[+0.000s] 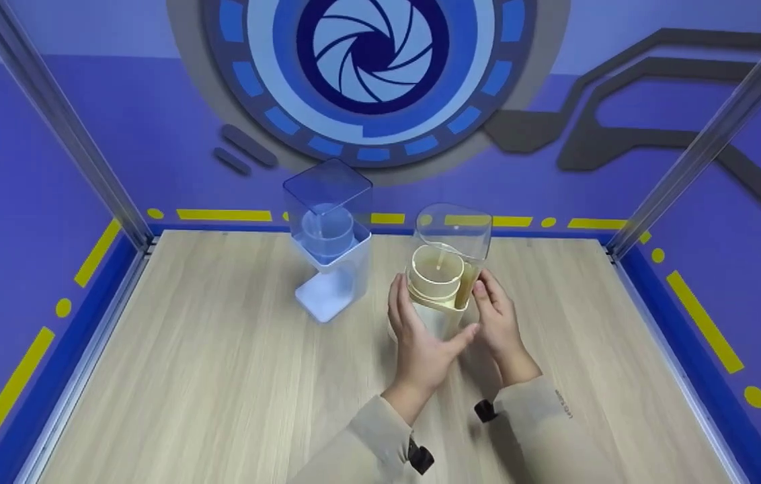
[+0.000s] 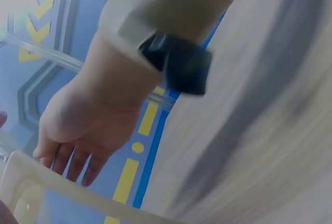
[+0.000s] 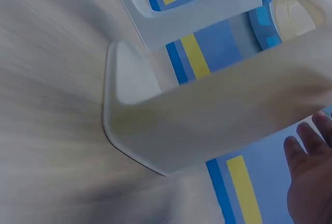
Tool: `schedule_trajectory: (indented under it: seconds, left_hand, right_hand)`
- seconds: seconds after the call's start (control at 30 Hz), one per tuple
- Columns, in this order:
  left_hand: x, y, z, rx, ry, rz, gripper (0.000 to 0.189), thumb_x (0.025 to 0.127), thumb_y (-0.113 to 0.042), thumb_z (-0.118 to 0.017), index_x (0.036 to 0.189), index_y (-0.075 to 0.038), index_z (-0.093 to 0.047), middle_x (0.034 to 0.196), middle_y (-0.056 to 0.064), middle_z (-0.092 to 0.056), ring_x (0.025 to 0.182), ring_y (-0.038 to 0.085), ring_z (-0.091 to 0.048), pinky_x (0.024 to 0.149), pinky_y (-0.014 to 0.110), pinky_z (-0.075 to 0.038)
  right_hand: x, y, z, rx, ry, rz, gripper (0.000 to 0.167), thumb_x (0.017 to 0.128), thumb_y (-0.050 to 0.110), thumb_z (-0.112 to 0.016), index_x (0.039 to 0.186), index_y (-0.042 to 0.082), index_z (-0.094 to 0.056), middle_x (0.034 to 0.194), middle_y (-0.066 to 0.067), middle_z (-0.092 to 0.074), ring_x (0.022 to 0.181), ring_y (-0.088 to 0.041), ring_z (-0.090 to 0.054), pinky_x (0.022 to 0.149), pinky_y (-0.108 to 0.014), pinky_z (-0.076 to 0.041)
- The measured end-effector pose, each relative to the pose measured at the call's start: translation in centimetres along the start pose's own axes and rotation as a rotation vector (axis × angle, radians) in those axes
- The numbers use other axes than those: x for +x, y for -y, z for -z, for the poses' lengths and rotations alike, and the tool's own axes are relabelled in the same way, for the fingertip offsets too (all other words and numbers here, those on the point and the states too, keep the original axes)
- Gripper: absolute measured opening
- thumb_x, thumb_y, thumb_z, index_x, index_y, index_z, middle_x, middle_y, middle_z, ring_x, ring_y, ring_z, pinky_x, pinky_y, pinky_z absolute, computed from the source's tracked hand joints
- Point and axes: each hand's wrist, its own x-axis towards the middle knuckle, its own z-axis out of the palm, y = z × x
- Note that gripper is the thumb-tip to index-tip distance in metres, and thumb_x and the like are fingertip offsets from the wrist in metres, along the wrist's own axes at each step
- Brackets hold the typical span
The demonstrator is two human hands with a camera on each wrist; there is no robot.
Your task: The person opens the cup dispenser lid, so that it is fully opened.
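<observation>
A cream dispenser with a clear top and a round cream cup in its upper part stands between the two hands. My left hand lies along its left side, fingers straight and thumb stretched across the front. On the other side my right hand has its fingertips right at the dispenser's edge; in the right wrist view this hand shows loosely extended fingers. The dispenser's flat base is low at the tabletop in that view.
A similar white-blue dispenser with a clear top stands to the left on the wooden table. A blue patterned back wall rises behind, with metal posts at the corners. Dark wrist cameras sit on both sleeves.
</observation>
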Motion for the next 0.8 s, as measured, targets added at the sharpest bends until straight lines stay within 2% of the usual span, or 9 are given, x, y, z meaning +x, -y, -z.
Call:
schedule_trajectory:
  seconds: [0.1, 0.17, 0.23, 0.3, 0.37, 0.47, 0.63, 0.8]
  left_hand:
    - [0.0, 0.0, -0.3, 0.036, 0.002, 0.026, 0.139, 0.073, -0.039, -0.108, 0.177, -0.004, -0.023, 0.182, 0.021, -0.028, 0.169, 0.043, -0.03, 0.137, 0.068, -0.036]
    - [0.0, 0.1, -0.5, 0.066, -0.008, 0.034, 0.135, 0.076, -0.038, -0.107, 0.177, -0.002, -0.025, 0.18, 0.021, -0.031, 0.167, 0.042, -0.033, 0.137, 0.067, -0.039]
    - [0.1, 0.3, -0.7, 0.095, -0.028, 0.032, 0.129, 0.078, -0.035, -0.105, 0.176, -0.001, -0.028, 0.178, 0.022, -0.035, 0.164, 0.042, -0.037, 0.135, 0.065, -0.042]
    - [0.2, 0.5, -0.8, 0.131, -0.053, 0.02, 0.123, 0.081, -0.033, -0.104, 0.175, -0.001, -0.031, 0.174, 0.022, -0.039, 0.161, 0.041, -0.041, 0.133, 0.064, -0.046]
    - [0.3, 0.6, -0.8, 0.164, -0.073, 0.008, 0.119, 0.082, -0.032, -0.103, 0.174, -0.001, -0.034, 0.171, 0.022, -0.043, 0.158, 0.041, -0.045, 0.131, 0.062, -0.049]
    - [0.3, 0.7, -0.8, 0.194, -0.085, -0.002, 0.117, 0.082, -0.031, -0.103, 0.173, 0.0, -0.036, 0.168, 0.022, -0.045, 0.155, 0.04, -0.047, 0.129, 0.06, -0.051]
    - [0.5, 1.0, -0.4, 0.262, -0.067, -0.03, 0.116, 0.085, -0.037, -0.101, 0.173, 0.002, -0.036, 0.166, 0.022, -0.046, 0.154, 0.041, -0.048, 0.127, 0.059, -0.054]
    - [0.7, 1.4, 0.0, 0.327, -0.043, -0.083, 0.117, 0.087, -0.045, -0.097, 0.173, 0.004, -0.036, 0.164, 0.023, -0.047, 0.153, 0.042, -0.051, 0.124, 0.058, -0.057]
  right_hand:
    - [0.4, 0.0, 0.2, 0.025, 0.066, -0.011, 0.054, 0.123, 0.017, -0.041, 0.171, -0.009, -0.038, 0.175, -0.03, -0.045, 0.164, -0.031, -0.046, 0.126, -0.013, -0.044]
    - [0.5, -0.1, 0.3, 0.043, 0.099, -0.025, 0.057, 0.123, 0.019, -0.04, 0.172, -0.009, -0.034, 0.178, -0.029, -0.041, 0.168, -0.037, -0.04, 0.135, -0.024, -0.041]
    - [0.6, -0.2, 0.2, 0.063, 0.125, -0.04, 0.059, 0.124, 0.021, -0.04, 0.173, -0.01, -0.029, 0.18, -0.03, -0.036, 0.171, -0.042, -0.033, 0.143, -0.039, -0.033]
    - [0.6, -0.4, 0.2, 0.093, 0.144, -0.049, 0.061, 0.124, 0.021, -0.039, 0.174, -0.01, -0.025, 0.182, -0.031, -0.03, 0.174, -0.046, -0.024, 0.147, -0.054, -0.022]
    - [0.6, -0.4, 0.1, 0.12, 0.152, -0.054, 0.062, 0.124, 0.02, -0.039, 0.174, -0.012, -0.023, 0.183, -0.032, -0.026, 0.175, -0.049, -0.02, 0.146, -0.062, -0.015]
    - [0.5, -0.5, -0.1, 0.113, 0.136, -0.058, 0.061, 0.123, 0.019, -0.039, 0.174, -0.012, -0.024, 0.183, -0.032, -0.027, 0.175, -0.049, -0.02, 0.146, -0.063, -0.014]
    - [0.5, -0.6, -0.4, 0.076, 0.098, -0.069, 0.058, 0.123, 0.017, -0.04, 0.174, -0.008, -0.03, 0.181, -0.029, -0.034, 0.173, -0.045, -0.027, 0.146, -0.06, -0.02]
    - [0.4, -0.6, -0.4, 0.078, 0.097, -0.064, 0.059, 0.123, 0.021, -0.04, 0.176, -0.005, -0.029, 0.184, -0.027, -0.031, 0.175, -0.045, -0.024, 0.147, -0.061, -0.017]
